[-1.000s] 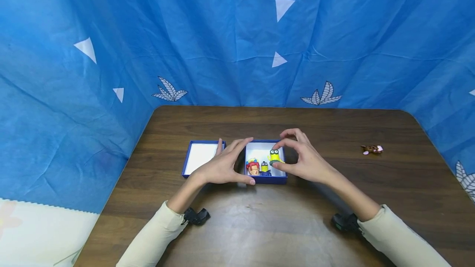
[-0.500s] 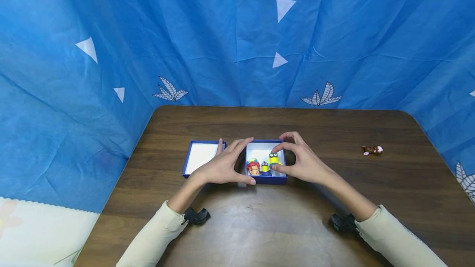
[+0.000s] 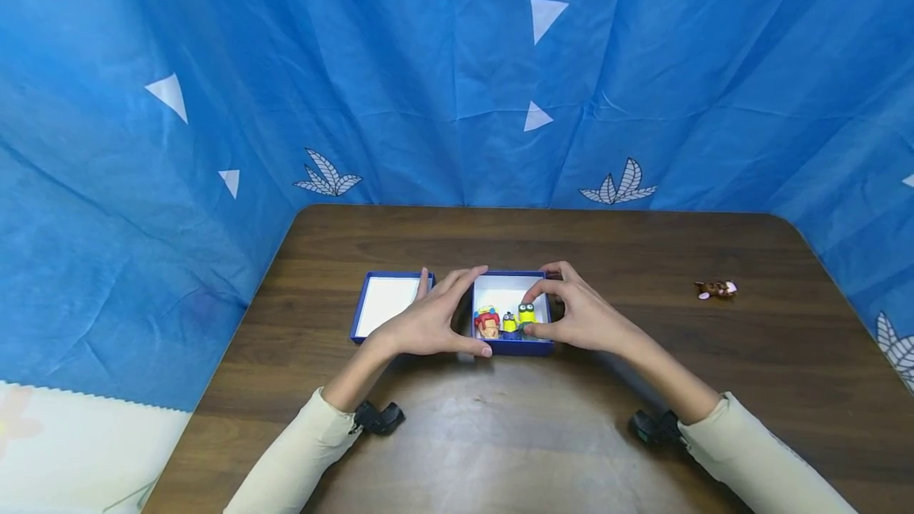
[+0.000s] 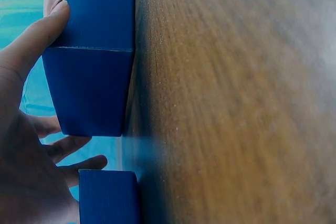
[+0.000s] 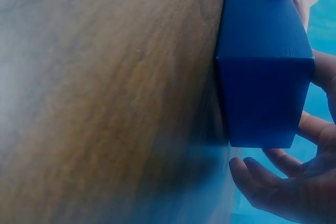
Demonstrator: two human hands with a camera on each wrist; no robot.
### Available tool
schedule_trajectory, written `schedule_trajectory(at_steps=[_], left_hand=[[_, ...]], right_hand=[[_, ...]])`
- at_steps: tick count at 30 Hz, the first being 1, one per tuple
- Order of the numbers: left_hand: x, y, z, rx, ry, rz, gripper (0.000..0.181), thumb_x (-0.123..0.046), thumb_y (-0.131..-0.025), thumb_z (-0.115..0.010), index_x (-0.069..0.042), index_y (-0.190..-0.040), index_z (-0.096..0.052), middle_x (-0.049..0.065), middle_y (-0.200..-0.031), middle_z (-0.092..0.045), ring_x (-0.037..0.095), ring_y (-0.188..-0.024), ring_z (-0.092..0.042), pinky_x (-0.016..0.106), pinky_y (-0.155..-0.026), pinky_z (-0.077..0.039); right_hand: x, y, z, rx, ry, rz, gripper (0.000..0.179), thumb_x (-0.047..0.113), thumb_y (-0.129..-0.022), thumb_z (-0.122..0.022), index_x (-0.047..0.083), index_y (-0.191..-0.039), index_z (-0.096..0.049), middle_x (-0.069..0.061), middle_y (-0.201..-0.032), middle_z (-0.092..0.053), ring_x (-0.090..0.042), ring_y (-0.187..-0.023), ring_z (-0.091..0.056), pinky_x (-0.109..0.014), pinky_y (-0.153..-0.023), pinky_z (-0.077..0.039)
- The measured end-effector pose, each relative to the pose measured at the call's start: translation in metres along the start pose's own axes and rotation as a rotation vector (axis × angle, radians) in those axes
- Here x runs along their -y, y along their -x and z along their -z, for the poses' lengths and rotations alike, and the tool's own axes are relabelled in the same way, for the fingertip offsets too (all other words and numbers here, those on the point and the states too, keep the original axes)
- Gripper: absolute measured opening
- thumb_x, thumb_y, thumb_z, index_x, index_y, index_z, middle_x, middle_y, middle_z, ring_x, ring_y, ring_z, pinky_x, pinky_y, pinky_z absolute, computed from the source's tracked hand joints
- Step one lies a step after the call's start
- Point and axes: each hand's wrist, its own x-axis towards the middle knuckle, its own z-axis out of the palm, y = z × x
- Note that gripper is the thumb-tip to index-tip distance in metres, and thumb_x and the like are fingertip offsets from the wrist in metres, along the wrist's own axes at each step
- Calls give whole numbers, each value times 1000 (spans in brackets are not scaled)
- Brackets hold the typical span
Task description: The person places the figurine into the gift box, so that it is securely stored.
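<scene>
Head view: right grip pinches the big yellow figure in the blue box

The grip partly covers that figure. Just beside it are a small yellow figure and a red figure. The left grip is spread along the box's left end, overlapping the lid. Well to the right, a brown toy lies on the table. Both wrist views show the box's outer walls, which hide the figures.
</scene>
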Motion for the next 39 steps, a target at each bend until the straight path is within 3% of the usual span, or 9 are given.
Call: schedule_trajectory(at_steps=[4,9,12,17,22,39], left_hand=[[1,0,0,-2,-3,0,124,-66,-81,-87,-32,-174,-13,5,-176,-31,31,-165,-34,79,-128,12],[1,1,1,0,-3,-3,123,-66,-82,-87,-30,-174,-14,5,-176,-32,32,-165,-34,79,-128,13],[1,1,1,-4,-5,-3,123,-66,-82,-87,-30,-174,-14,6,-176,-32,32,-164,-35,80,-127,13],[0,0,2,-2,1,1,123,-65,-82,-87,-30,-174,-14,6,-176,-31,33,-165,-34,79,-128,13],[0,0,2,3,4,3,124,-64,-82,-88,-28,-175,-14,6,-177,-31,33,-165,-33,78,-128,14],[0,0,2,-1,-1,-8,125,-65,-81,-88,-27,-174,-15,6,-176,-32,35,-164,-34,78,-128,14]], right_hand=[[2,-2,1,3,21,-8,35,36,-82,-94,22,-110,-79,-22,-154,-48,-43,-127,-57,-62,-98,-57],[5,-3,0,-12,47,-18,35,34,-79,-95,20,-106,-78,-21,-152,-47,-30,-102,-62,-42,-81,-55],[7,-4,0,-21,64,-20,35,34,-78,-95,19,-104,-77,-20,-151,-47,-28,-97,-62,-38,-75,-53],[10,-8,1,8,92,-25,33,34,-77,-96,21,-102,-78,-21,-151,-49,-40,-120,-60,-54,-90,-61],[11,-11,3,59,117,-33,30,34,-77,-97,24,-99,-79,-22,-153,-50,-46,-135,-51,-68,-104,-54],[9,-10,9,111,81,-24,26,40,-80,-95,28,-96,-78,-23,-157,-49,-50,-142,-45,-76,-108,-47]])
